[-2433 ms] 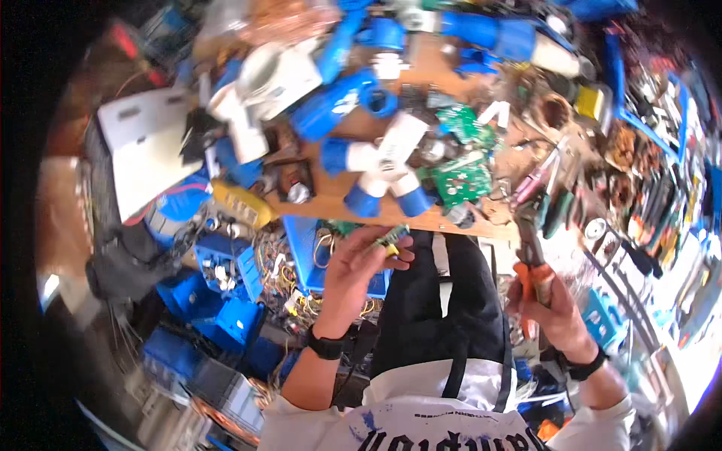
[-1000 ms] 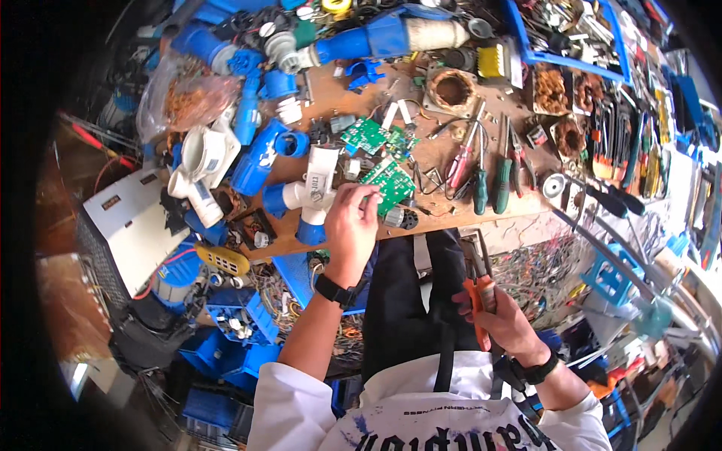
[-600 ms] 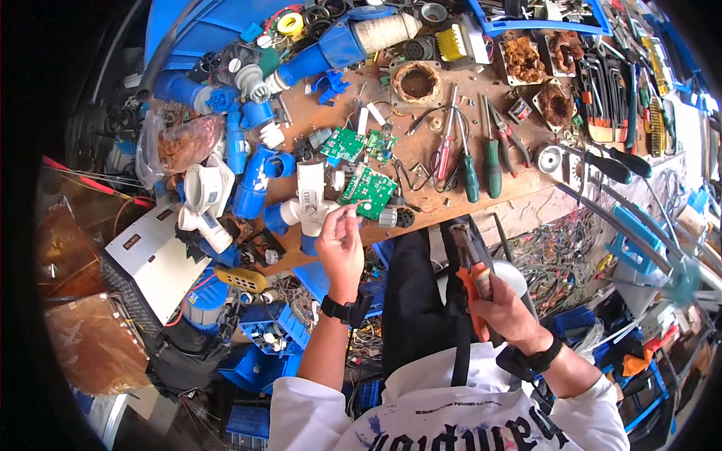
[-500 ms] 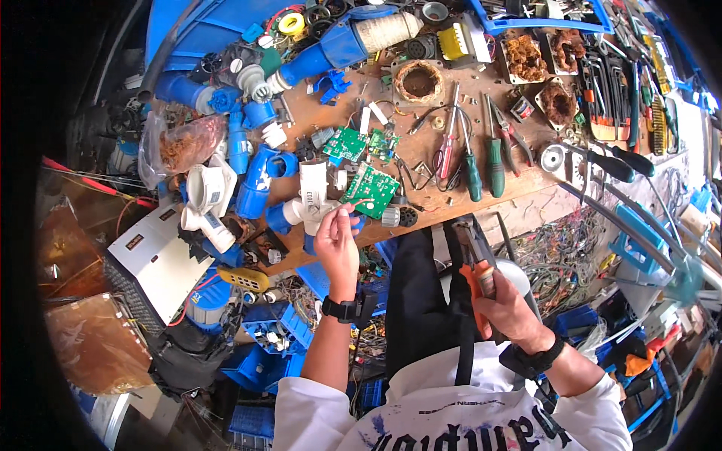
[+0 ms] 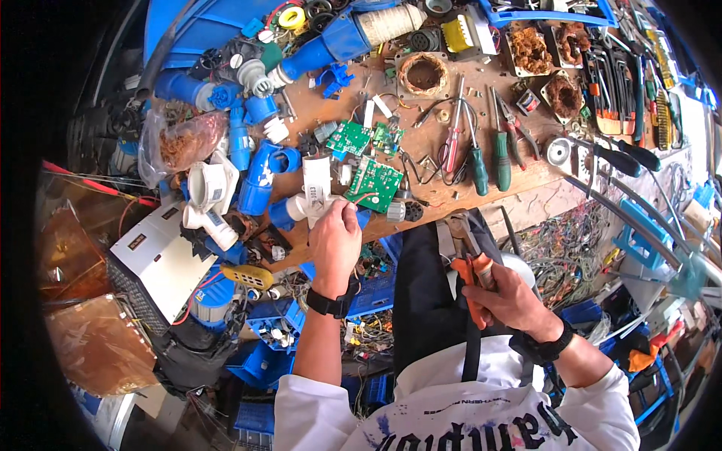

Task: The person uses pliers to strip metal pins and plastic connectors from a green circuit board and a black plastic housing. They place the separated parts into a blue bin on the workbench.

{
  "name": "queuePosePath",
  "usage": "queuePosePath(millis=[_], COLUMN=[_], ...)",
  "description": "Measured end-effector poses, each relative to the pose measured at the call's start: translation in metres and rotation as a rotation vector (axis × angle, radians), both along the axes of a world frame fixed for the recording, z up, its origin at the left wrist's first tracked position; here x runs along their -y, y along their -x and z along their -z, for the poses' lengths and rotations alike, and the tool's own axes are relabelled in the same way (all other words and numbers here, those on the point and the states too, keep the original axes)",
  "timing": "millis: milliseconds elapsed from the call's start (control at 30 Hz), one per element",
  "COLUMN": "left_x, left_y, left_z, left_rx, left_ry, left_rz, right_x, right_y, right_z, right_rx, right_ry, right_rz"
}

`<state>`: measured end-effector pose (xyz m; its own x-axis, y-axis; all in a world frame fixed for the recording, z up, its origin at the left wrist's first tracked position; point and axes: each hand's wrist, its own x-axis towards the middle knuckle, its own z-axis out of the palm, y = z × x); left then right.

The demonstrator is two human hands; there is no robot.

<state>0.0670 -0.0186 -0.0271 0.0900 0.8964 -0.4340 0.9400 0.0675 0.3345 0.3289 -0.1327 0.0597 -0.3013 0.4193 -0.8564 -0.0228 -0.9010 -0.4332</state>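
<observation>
My left hand (image 5: 336, 244) is at the front edge of the workbench, thumb and fingertips pinched together. A thin reddish wire (image 5: 368, 197) runs from the fingertips over a green circuit board (image 5: 378, 185). Just beyond that hand lies a white plastic pipe-like fitting (image 5: 317, 180) with blue ends. Over my lap, my right hand (image 5: 508, 297) is wrapped around orange-handled pliers (image 5: 460, 239), whose metal jaws point away from me. Part of the handles is hidden by the fingers. Beside the first board is another green circuit board (image 5: 349, 139).
Screwdrivers (image 5: 477, 161) and red-handled pliers (image 5: 517, 135) lie right of the boards. Blue and white connectors (image 5: 259, 180) crowd the left. Copper-wound stators (image 5: 423, 74) sit farther back. Blue bins (image 5: 259, 364) and tangled wires (image 5: 553, 248) are below the bench.
My left hand has turned so more of its back shows, still pinching the wire. In my right hand, the pliers have shifted left and their jaws look more spread. The view has moved slightly.
</observation>
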Motion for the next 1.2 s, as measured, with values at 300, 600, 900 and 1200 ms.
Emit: queuePosePath(millis=[300,600,900,1200], left_x=[0.009,0.017,0.089,0.097], left_y=[-0.002,-0.01,-0.046,-0.059], left_z=[0.007,-0.001,-0.073,-0.075], left_rx=[-0.066,0.098,0.793,0.709], left_ry=[0.0,-0.466,0.599,0.478], left_rz=[0.115,-0.004,-0.4,-0.351], right_x=[-0.01,-0.012,-0.013,-0.019], right_y=[0.018,0.023,0.059,0.071], right_z=[0.001,0.006,0.016,0.013], right_rx=[-0.234,-0.216,-0.274,-0.137], right_ry=[0.101,0.02,0.069,-0.002], right_rz=[0.162,0.278,0.685,0.528])
